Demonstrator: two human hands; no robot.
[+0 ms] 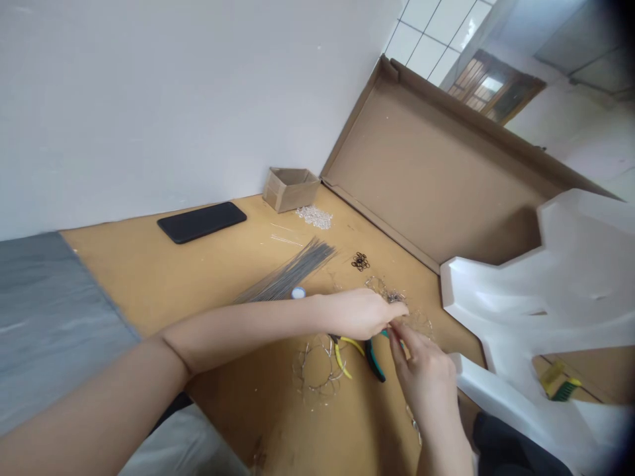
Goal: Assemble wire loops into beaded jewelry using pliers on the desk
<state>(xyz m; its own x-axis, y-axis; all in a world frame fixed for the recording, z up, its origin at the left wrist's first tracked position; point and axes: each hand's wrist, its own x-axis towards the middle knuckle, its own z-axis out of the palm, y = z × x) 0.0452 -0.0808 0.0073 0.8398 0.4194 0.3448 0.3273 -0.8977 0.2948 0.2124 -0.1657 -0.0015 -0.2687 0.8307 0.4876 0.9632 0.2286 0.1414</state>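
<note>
My left hand [360, 313] stretches across the table, its fingers closed together. My right hand [427, 362] meets it at the fingertips, also closed in a pinch. Whatever sits between the fingertips is too small or hidden to make out. Just beyond them lies a tangle of thin bent wire pieces [391, 296]. Under and beside the hands are pliers with yellow handles [342, 360] and pliers with dark teal handles [376, 361], their heads partly covered. A ring of looped wire [319, 370] lies nearer to me. Behind my left forearm is a bundle of straight grey wires [292, 270].
At the back stand a small cardboard box [292, 190] and a heap of clear beads [316, 217]. A black phone [202, 221] lies left, small black rings [360, 262] right. A cardboard panel [446, 172] borders the table [124, 264]; a white plastic chair [570, 264] stands at right.
</note>
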